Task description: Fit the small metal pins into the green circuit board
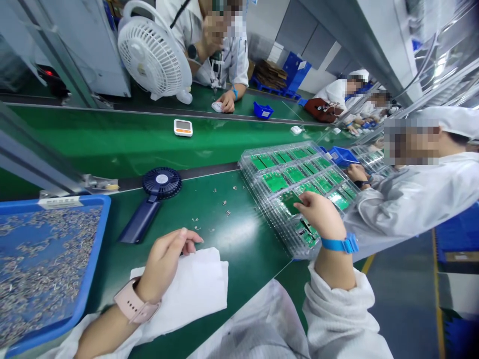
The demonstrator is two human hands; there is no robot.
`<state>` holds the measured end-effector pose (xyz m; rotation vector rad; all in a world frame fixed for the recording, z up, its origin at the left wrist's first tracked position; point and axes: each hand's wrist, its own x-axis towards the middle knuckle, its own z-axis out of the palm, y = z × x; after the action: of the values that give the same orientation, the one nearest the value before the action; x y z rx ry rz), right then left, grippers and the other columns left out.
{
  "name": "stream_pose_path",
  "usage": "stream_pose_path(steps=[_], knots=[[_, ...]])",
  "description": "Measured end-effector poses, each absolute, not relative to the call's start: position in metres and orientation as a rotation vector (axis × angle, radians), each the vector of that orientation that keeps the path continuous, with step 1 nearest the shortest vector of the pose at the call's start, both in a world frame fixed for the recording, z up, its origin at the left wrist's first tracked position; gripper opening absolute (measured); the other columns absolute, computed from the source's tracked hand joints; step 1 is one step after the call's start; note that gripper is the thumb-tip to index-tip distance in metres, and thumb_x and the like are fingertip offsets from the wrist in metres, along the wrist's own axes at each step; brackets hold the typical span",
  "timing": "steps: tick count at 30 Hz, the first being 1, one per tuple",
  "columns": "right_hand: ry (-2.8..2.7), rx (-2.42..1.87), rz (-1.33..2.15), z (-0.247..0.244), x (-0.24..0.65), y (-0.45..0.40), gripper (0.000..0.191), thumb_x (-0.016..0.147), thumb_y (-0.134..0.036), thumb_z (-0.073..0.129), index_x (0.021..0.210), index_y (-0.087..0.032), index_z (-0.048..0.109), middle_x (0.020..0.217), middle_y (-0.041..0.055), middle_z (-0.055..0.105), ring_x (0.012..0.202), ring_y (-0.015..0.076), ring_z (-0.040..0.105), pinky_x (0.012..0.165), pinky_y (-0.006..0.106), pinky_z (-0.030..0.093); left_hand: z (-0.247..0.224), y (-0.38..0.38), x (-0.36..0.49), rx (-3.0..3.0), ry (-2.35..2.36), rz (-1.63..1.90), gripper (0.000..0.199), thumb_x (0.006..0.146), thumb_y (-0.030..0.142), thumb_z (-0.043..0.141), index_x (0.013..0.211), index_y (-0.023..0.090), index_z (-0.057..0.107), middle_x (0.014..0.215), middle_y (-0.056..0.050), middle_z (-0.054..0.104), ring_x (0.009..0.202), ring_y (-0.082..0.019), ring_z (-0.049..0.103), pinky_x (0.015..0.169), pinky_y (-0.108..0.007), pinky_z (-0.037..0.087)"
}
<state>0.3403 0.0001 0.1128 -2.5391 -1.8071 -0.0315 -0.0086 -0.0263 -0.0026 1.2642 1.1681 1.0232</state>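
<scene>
Green circuit boards [294, 173], in rows, sat in a stack of transparent plastic trays [247, 167] on a green counter [239, 234], ahead of the person and toward the right.

Right hand [322, 214]: blue wrist strap [340, 244]; lay over the near end of the stack, with its fingers [305, 198] on one board. Whether the grip was clamped on that board could not be told.

Left hand [164, 262]: smartwatch with a pink band [134, 301]; fingers loosely curled and apart, the grip clamped on nothing, held just over a white wipe [202, 284].

Also on the counter: a blue tray [95, 214], left of the wipe, heaped with small metal pieces [45, 269]; a navy handheld fan [160, 182]; loose metal pieces [220, 202], scattered between that fan and the boards; a white-and-orange digital meter [183, 127], farther off.

Nearby: a co-worker in a white smock [411, 199] stood at the right, one hand [357, 173] at the far side of the stack, near a blue bin [342, 156]. Across the counter, a second co-worker [224, 60] rested a hand [226, 102] near a small blue box [263, 109], behind a white desk fan [153, 57].
</scene>
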Motion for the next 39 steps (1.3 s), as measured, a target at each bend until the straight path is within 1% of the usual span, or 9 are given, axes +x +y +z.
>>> stream_pose_path(steps=[4, 7, 11, 15, 17, 20, 27, 33, 39], knots=[[-1.768, -2.097, -0.458, 0.127, 0.296, -0.023, 0.011, 0.086, -0.031, 0.056, 0.083, -0.021, 0.06, 0.082, 0.0053, 0.064, 0.081, 0.022, 0.058, 0.07, 0.033, 0.037, -0.001, -0.027, -0.009, 1.253, 1.14, 1.044, 0.045, 0.093, 0.046, 0.041, 0.077, 0.017, 0.072, 0.063, -0.003, 0.063, 0.062, -0.016, 0.054, 0.06, -0.028, 0.043], [-2.049, -1.727, -0.434, 0.116, 0.237, -0.027, 0.008, 0.089, -0.024, 0.055, 0.084, -0.023, 0.06, 0.082, 0.0051, 0.064, 0.084, 0.0228, 0.055, 0.08, 0.04, 0.037, -0.001, -0.027, -0.009, 1.192, 1.156, 1.054, 0.049, 0.094, 0.046, 0.039, 0.075, 0.016, 0.072, 0.061, -0.003, 0.062, 0.06, -0.016, 0.054, 0.06, -0.027, 0.042], [-2.406, -1.062, -0.482, 0.068, 0.17, -0.006, 0.016, 0.089, -0.015, 0.05, 0.083, -0.027, 0.059, 0.083, 0.0006, 0.064, 0.08, 0.0197, 0.05, 0.09, 0.047, 0.034, -0.005, -0.027, -0.01, 1.057, 1.182, 1.131, 0.056, 0.097, 0.046, 0.032, 0.069, 0.015, 0.07, 0.058, -0.004, 0.061, 0.058, -0.016, 0.053, 0.059, -0.028, 0.041], [-2.487, -0.589, -0.537, 0.031, 0.152, 0.016, 0.015, 0.09, -0.016, 0.053, 0.083, -0.027, 0.06, 0.086, -0.0036, 0.065, 0.083, 0.0161, 0.051, 0.095, 0.043, 0.037, -0.013, -0.026, -0.009, 0.9, 1.2, 1.261, 0.044, 0.092, 0.043, 0.051, 0.057, 0.017, 0.058, 0.051, 0.0, 0.053, 0.052, -0.013, 0.047, 0.054, -0.027, 0.038], [-2.476, -0.474, -0.362, 0.025, 0.158, 0.023, 0.008, 0.091, -0.024, 0.055, 0.094, -0.027, 0.062, 0.093, -0.0025, 0.066, 0.087, 0.0158, 0.054, 0.096, 0.043, 0.038, -0.016, -0.025, -0.009, 0.831, 1.203, 1.297, 0.042, 0.089, 0.043, 0.055, 0.056, 0.017, 0.057, 0.05, 0.001, 0.052, 0.05, -0.012, 0.046, 0.052, -0.026, 0.036], [-2.264, -0.55, 0.139, 0.025, 0.173, 0.031, 0.027, 0.09, -0.04, 0.054, 0.111, -0.023, 0.058, 0.101, 0.0049, 0.064, 0.093, 0.0199, 0.058, 0.089, 0.044, 0.043, -0.016, -0.025, -0.008, 0.773, 1.229, 1.287, 0.043, 0.089, 0.045, 0.054, 0.06, 0.015, 0.063, 0.052, 0.0, 0.055, 0.05, -0.012, 0.048, 0.052, -0.025, 0.037], [-1.818, -1.045, 0.93, 0.022, 0.179, 0.042, 0.016, 0.094, -0.03, 0.051, 0.093, -0.02, 0.062, 0.089, 0.0041, 0.06, 0.079, 0.0155, 0.056, 0.07, 0.031, 0.046, -0.013, -0.029, -0.009, 0.817, 1.258, 1.24, 0.044, 0.09, 0.045, 0.053, 0.06, 0.015, 0.067, 0.052, -0.002, 0.058, 0.05, -0.013, 0.052, 0.054, -0.026, 0.04], [-1.854, -0.816, 1.369, 0.027, 0.179, 0.041, 0.022, 0.09, -0.03, 0.057, 0.108, -0.018, 0.062, 0.093, 0.0043, 0.059, 0.077, 0.0125, 0.054, 0.067, 0.026, 0.045, -0.005, -0.029, -0.008, 1.52, 1.003, 0.992, 0.048, 0.093, 0.035, 0.049, 0.05, 0.016, 0.059, 0.05, -0.002, 0.057, 0.049, -0.011, 0.052, 0.052, -0.024, 0.037], [-2.245, -0.664, 1.471, 0.042, 0.189, 0.043, 0.01, 0.087, -0.018, 0.059, 0.09, -0.015, 0.068, 0.077, 0.0012, 0.062, 0.066, 0.0096, 0.053, 0.059, 0.022, 0.042, 0.0, -0.026, -0.004, 1.715, 0.937, 0.847, 0.051, 0.095, 0.037, 0.044, 0.047, 0.018, 0.046, 0.046, 0.001, 0.046, 0.046, -0.01, 0.042, 0.05, -0.025, 0.032]])
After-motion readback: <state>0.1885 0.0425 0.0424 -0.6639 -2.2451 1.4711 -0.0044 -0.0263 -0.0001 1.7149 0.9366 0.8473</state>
